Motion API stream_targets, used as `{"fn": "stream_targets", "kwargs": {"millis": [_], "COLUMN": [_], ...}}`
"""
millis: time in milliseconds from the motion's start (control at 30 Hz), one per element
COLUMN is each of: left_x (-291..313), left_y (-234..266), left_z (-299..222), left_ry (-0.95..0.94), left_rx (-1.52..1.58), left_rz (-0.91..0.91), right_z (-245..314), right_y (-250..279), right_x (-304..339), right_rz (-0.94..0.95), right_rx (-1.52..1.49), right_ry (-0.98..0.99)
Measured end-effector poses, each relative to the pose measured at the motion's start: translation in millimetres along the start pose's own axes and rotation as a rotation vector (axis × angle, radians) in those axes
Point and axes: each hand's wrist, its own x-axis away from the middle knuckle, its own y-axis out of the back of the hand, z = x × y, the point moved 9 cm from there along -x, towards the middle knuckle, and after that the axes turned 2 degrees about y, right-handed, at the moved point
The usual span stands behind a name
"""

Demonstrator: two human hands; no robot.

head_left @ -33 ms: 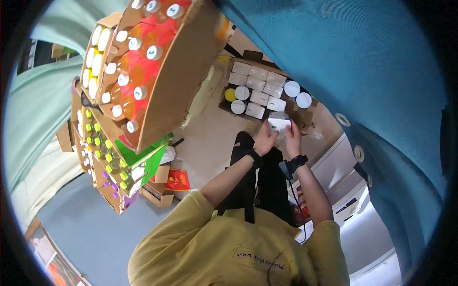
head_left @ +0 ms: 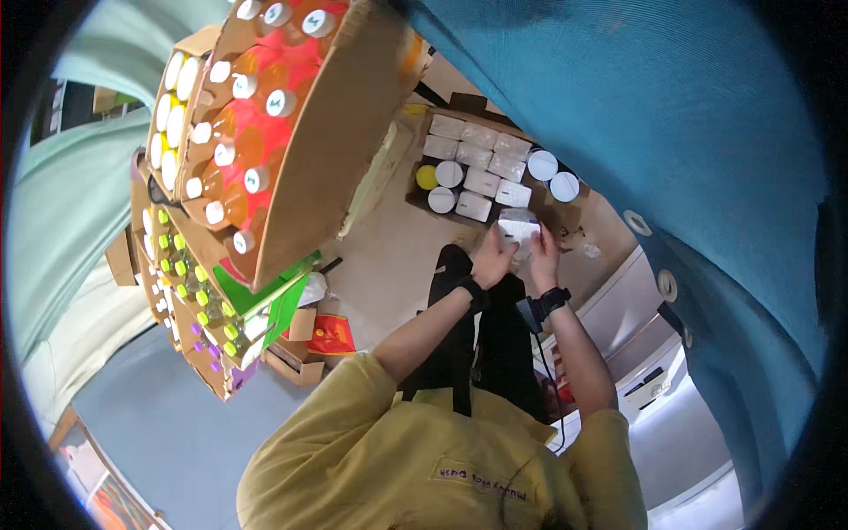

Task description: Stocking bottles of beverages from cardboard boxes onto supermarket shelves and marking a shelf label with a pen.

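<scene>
Two hands gripping: left hand, right hand | white pack between | hold unchanged | view shifted slightly

Glare whitens the lower right; fisheye vignetting blackens the corners.

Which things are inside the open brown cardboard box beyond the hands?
White rectangular packs, round white-lidded containers and one round yellow-topped container. Whatever lies beneath them is covered.
</scene>
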Motion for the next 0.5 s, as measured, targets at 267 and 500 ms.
{"fn": "stream_targets", "kwargs": {"millis": [267,500], "left_x": [-49,-91], "left_y": [-7,-16], "left_z": [21,71], "left_ry": [0.129,0.142], "left_rx": [-0.305,-0.351], "left_rz": [0.154,0.333], "right_z": [-66,-73], "right_y": [-30,-56], "right_x": [-29,-53], "right_rz": [-0.036,-0.025], "right_rx": [-0.046,0.457], "right_ry": [-0.122,-0.073]}}
